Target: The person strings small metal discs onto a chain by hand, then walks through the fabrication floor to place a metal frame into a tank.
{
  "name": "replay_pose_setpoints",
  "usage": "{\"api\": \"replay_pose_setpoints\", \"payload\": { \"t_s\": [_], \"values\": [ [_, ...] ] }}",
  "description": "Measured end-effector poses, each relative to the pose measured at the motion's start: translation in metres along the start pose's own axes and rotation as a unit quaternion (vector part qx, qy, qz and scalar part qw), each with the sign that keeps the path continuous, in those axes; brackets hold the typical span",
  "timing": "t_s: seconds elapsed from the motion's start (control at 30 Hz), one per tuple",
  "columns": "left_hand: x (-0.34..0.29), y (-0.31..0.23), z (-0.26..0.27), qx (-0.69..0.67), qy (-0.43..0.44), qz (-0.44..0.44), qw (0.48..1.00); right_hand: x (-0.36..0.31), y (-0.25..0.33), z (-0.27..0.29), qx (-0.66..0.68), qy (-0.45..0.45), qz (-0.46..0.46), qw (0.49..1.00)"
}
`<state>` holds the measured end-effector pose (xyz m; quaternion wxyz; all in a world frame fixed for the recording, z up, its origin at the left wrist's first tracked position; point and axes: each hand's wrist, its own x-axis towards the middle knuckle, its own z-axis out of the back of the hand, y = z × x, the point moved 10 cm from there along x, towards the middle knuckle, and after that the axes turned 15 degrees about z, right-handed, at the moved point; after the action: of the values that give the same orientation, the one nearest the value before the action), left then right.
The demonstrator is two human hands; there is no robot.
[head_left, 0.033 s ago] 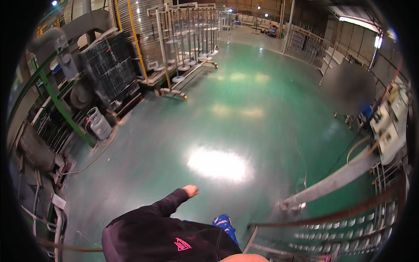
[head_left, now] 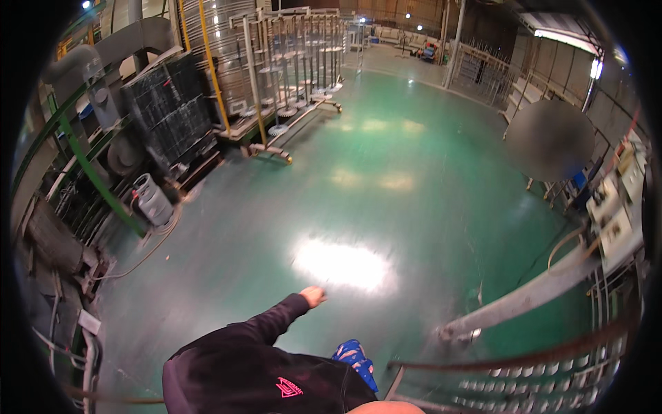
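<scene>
My left hand (head_left: 315, 297) hangs out in front of my body, over the green floor (head_left: 386, 221). It comes from a dark sleeve (head_left: 279, 319) and touches nothing that I can see. Small and slightly blurred, its fingers do not show clearly enough to tell whether they are curled round anything. A dark top with a pink print (head_left: 289, 386) fills the lower middle. Beside it is blue patterned cloth (head_left: 354, 361). My right hand is out of sight.
At the left stand a grey gas cylinder (head_left: 153, 200) with a hose, a dark block-like unit (head_left: 171, 110) and a wheeled rack (head_left: 256, 83). A metal beam (head_left: 510, 303) and a perforated step (head_left: 531, 383) lie at the right. Control boxes (head_left: 614, 231) stand beyond.
My left hand has swung slightly to the right and up. The cylinder and rack have shifted a little left in view.
</scene>
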<state>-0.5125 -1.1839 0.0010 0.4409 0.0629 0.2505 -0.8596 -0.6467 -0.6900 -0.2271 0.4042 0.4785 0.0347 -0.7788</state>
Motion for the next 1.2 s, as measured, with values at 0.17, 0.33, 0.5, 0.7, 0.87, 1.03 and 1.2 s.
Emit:
{"api": "replay_pose_setpoints", "payload": {
  "t_s": [0.17,0.33,0.5,0.7,0.87,1.03,1.2],
  "values": [
    [0.24,-0.157,0.136,-0.161,-0.058,-0.044,0.984,0.135,0.02,0.199,0.038,-0.058,-0.012,0.997],
    [0.355,-0.052,0.053,0.039,0.078,-0.028,0.996,0.277,0.045,0.42,-0.022,-0.087,0.021,0.996],
    [0.318,0.289,0.032,0.009,0.079,0.484,0.872,0.465,0.131,0.814,0.114,-0.365,0.091,0.919],
    [0.458,0.317,0.102,-0.027,0.31,0.584,0.75,0.555,0.21,1.124,0.259,-0.493,0.181,0.811],
    [0.95,0.103,0.27,-0.076,0.012,0.291,0.954,0.662,0.159,1.094,-0.036,-0.223,0.076,0.971],
    [1.307,-0.189,0.441,-0.164,-0.124,-0.021,0.978,0.768,0.16,1.104,-0.022,-0.095,-0.006,0.995],
    [1.465,-0.312,0.535,-0.195,-0.061,-0.069,0.977,0.881,0.146,1.284,-0.029,-0.099,-0.03,0.994]
  ]
}}
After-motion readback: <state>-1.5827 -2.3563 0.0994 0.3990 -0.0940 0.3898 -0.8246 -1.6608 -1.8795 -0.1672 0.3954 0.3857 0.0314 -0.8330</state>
